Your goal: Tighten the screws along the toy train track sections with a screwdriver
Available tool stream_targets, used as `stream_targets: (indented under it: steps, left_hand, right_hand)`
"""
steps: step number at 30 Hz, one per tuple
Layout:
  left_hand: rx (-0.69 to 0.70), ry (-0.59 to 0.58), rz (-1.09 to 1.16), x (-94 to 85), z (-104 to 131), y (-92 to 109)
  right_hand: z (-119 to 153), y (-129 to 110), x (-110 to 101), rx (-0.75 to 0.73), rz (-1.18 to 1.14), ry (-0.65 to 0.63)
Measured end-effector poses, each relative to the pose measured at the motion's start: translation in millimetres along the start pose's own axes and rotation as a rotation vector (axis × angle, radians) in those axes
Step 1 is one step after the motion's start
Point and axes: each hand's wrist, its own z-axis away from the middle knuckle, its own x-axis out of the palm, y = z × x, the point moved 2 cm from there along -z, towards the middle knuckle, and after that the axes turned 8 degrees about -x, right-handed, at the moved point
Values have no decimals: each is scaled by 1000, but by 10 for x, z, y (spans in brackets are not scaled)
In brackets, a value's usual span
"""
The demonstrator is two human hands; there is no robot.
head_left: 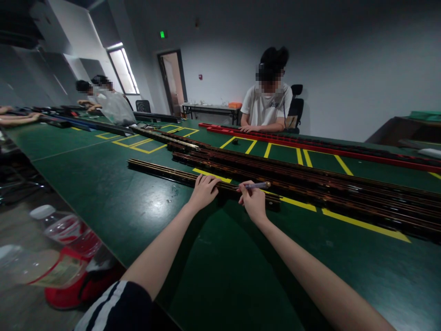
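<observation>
A long, dark metal rail with gold-coloured edges lies across the green table in front of me. My left hand is on its middle part, fingers bent over the top and holding it down. Farther right along the same rail, my right hand grips a slim pen with a clear purplish barrel and a brownish end. The pen's blunt end points right; its tip is at the rail, partly hidden by the fingers. The rail's right end shows just beyond my right hand.
Several similar dark rails lie stacked just behind. Yellow tape marks the green table. A long red rail runs along the far side, before a seated person. Bottles stand at lower left, below the table edge.
</observation>
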Motion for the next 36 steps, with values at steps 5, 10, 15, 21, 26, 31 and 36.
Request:
stream_targets:
  steps: [5,10,15,21,26,31,36]
  left_hand:
    - [-1,20,-13,-6,0,4]
    - [13,29,-26,3,0,5]
    - [16,21,-27,13,-1,-7]
    - [1,31,-51,9,-2,-3]
    - [-2,14,-42,-5,-1,12]
    - [6,-11,-15,-19,1,24]
    - [13,-25,5,-28,3,28]
  right_hand:
    - [8,-13,-10,-1,36,33]
    - [15,-6,-20,4,36,82]
    - [-2,10,-10,7,53,29]
    - [-5,-12,8,-3,20,-8]
    - [-1,-16,5,-9,17,-9]
    - [1,12,12,2,8,-3]
    - [3,19,17,4,-11,11]
